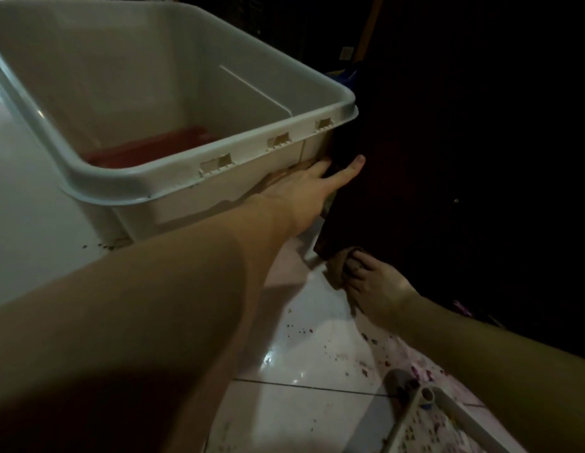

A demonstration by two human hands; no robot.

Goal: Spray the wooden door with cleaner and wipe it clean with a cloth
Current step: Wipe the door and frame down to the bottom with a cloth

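wiping stage, low on door (pixel 415 158). left hand (pixel 304 191) gripped door edge beside bin (pixel 186 178); right hand (pixel 373 289) clutched cloth (pixel 337 266) at bottom corner. no sprayer seen, rest unclear.

No readable text anywhere — white plastic bin (pixel 173 125) carries no label or brand; dark wooden door (pixel 448 158) too dim for any markings.

A white plastic bin (pixel 173 178) stands on the crumb-speckled tiled floor (pixel 294 413).
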